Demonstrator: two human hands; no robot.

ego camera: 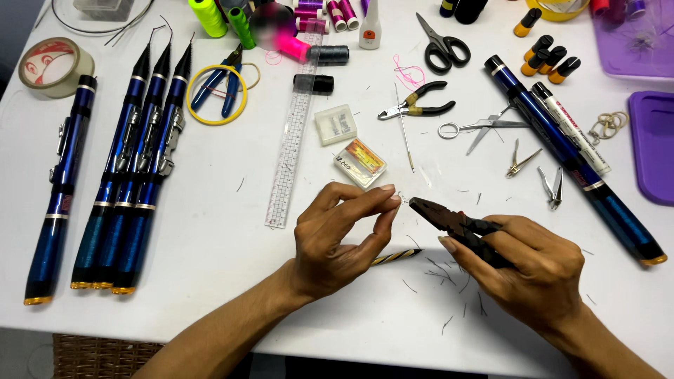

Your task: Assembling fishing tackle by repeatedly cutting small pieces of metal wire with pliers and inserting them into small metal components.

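- Pliers work: our right hand [533,270] grips dark needle-nose pliers [456,226], their closed tip near our left hand [340,238].
- Left fingertips [390,200] pinch something too small to tell, above a striped rod piece [397,257].
- Next, we judge, steady alignment matters.

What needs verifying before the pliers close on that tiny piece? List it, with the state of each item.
1. Left hand pinches the small part between thumb and fingertips: ok.
2. Right hand grips the pliers by the handles: ok.
3. Plier tip close to the pinched part: ok.
4. What the part is: cannot tell, too small.
5. Striped rod tip lying under the left hand, steady: cannot tell.
6. White table free of wire clippings: not ok.
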